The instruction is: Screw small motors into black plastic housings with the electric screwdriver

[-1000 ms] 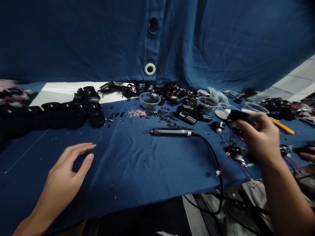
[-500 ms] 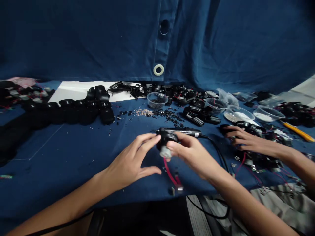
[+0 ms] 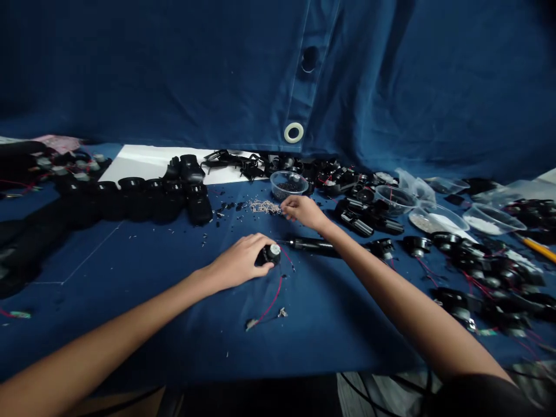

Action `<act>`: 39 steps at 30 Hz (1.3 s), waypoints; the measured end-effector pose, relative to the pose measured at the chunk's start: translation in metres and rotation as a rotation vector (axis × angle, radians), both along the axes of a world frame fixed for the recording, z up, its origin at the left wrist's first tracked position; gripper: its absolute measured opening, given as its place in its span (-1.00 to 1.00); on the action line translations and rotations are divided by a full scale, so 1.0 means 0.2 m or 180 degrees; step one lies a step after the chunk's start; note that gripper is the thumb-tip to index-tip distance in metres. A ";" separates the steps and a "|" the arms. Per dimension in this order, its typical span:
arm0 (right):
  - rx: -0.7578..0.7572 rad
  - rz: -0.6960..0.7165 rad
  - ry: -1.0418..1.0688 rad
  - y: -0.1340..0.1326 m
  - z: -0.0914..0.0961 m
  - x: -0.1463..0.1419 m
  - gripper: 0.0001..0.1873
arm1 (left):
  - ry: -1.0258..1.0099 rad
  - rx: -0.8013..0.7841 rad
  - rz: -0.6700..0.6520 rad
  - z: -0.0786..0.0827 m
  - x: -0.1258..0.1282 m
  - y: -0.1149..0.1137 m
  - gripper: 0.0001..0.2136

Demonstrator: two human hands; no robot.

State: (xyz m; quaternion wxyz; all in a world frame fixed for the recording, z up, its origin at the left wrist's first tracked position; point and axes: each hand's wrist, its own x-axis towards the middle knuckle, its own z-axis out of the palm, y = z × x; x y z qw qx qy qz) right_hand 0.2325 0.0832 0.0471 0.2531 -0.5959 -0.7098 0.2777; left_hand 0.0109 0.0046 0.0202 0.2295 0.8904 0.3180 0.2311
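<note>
My left hand (image 3: 237, 260) is closed around a small round black housing with a whitish motor (image 3: 273, 251) facing up, held down on the blue cloth. Red and dark wires (image 3: 277, 295) trail from it towards me, with small metal ends lying on the cloth. Farther up, my right hand (image 3: 306, 213) reaches to the edge of a heap of tiny screws (image 3: 262, 206), fingertips pinched together. Whatever lies between those fingertips is too small to make out. An electric screwdriver (image 3: 310, 245) rests just right of the motor, partly behind my right forearm.
Behind my right hand stands a clear bowl (image 3: 289, 184) of small dark parts. Black casings (image 3: 143, 197) line the left side. More motor assemblies (image 3: 482, 260) with wires crowd the right, near shallow tubs (image 3: 438, 219). A blue curtain (image 3: 195, 75) hangs at the back.
My right hand has let go of the motor assembly and moved up to the screws. My left hand now grips the assembly on the cloth. Another person's hand at the right has left view.
</note>
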 end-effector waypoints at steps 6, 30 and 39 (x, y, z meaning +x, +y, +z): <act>0.0178 0.0182 -0.1030 0.31 -0.13 -0.06 -0.81 | -0.0178 -0.0264 -0.0115 -0.07 -0.04 0.03 -0.53; 0.0981 0.0108 -0.0882 -0.11 -0.09 0.01 -0.89 | -0.0093 0.0066 0.0138 -0.10 0.01 0.11 -0.70; 0.1087 0.0599 -0.0585 -0.36 -0.07 -0.06 -0.78 | -0.0495 -0.0815 0.0184 -0.07 -0.02 0.23 -0.72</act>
